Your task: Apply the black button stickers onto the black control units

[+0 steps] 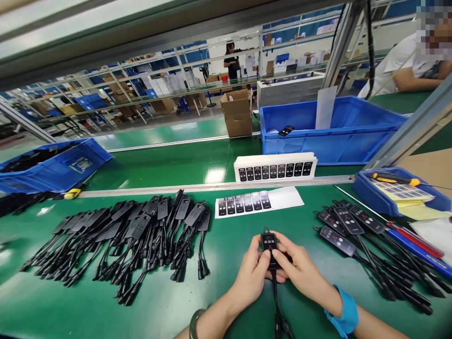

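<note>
Between my two hands is a small black controller box (269, 241) with a printed face, a hanging loop on top and black cables running down toward me. My left hand (251, 270) wraps its left side, the thumb pressed on the face. From the other side my right hand (300, 270) grips it, its thumb also on the face. Just beyond lies a sticker sheet (282, 200) with several black labels on its left part. To the left is a large pile of black controllers (137, 226) with cables. On the right sit several controllers (348, 221) with printed faces.
A stack of label sheets (275, 160) leans at the back ledge, before a large blue bin (332, 141). Another blue bin (81, 162) stands far left. A small blue tray (367, 195) holds papers and a screwdriver (395, 179). Pens (420, 247) lie right. A person (399, 70) sits beyond.
</note>
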`<action>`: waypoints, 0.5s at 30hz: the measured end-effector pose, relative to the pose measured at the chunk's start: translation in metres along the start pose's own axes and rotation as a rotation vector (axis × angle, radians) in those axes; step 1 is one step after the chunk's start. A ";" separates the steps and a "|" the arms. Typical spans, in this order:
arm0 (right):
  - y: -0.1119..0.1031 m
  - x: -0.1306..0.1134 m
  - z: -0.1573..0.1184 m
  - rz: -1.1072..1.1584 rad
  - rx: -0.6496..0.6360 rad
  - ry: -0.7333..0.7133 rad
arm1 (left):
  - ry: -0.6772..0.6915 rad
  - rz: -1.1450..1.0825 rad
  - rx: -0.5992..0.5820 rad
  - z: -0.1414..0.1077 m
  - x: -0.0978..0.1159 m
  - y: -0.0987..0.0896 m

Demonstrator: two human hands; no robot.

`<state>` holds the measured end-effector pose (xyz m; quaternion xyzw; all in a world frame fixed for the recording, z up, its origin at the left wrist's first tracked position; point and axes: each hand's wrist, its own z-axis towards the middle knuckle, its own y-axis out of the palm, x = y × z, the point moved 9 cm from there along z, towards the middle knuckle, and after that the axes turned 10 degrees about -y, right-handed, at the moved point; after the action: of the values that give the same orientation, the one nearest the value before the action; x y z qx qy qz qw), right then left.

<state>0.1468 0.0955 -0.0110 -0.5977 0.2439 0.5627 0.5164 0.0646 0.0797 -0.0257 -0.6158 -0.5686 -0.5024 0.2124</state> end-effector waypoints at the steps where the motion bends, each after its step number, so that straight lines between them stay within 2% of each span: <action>1: 0.000 -0.002 0.000 -0.034 0.006 -0.014 | -0.005 -0.019 0.010 0.001 -0.001 -0.001; 4: -0.001 -0.016 0.000 -0.210 0.056 -0.131 | 0.003 -0.155 0.048 0.004 -0.001 -0.008; 7: -0.004 -0.036 0.003 -0.513 0.079 -0.271 | 0.075 -0.173 -0.012 0.007 0.007 -0.008; 9: -0.015 -0.042 0.006 -0.719 0.072 -0.273 | 0.156 0.036 -0.046 0.007 0.018 -0.008; 10: -0.026 -0.042 0.008 -0.823 0.076 -0.233 | 0.212 0.202 -0.010 0.006 0.025 -0.012; 11: -0.040 -0.040 0.008 -0.932 0.081 -0.175 | 0.279 0.409 0.068 0.004 0.034 -0.018; 13: -0.074 -0.033 0.005 -1.154 0.086 -0.026 | 0.411 0.827 0.298 0.000 0.052 -0.034; 15: -0.105 -0.025 -0.001 -1.336 0.052 0.090 | 0.479 1.096 0.490 -0.002 0.065 -0.049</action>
<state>0.2322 0.1239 0.0477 -0.6304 -0.1437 0.0908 0.7575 0.0089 0.1225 0.0154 -0.6213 -0.2069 -0.3003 0.6936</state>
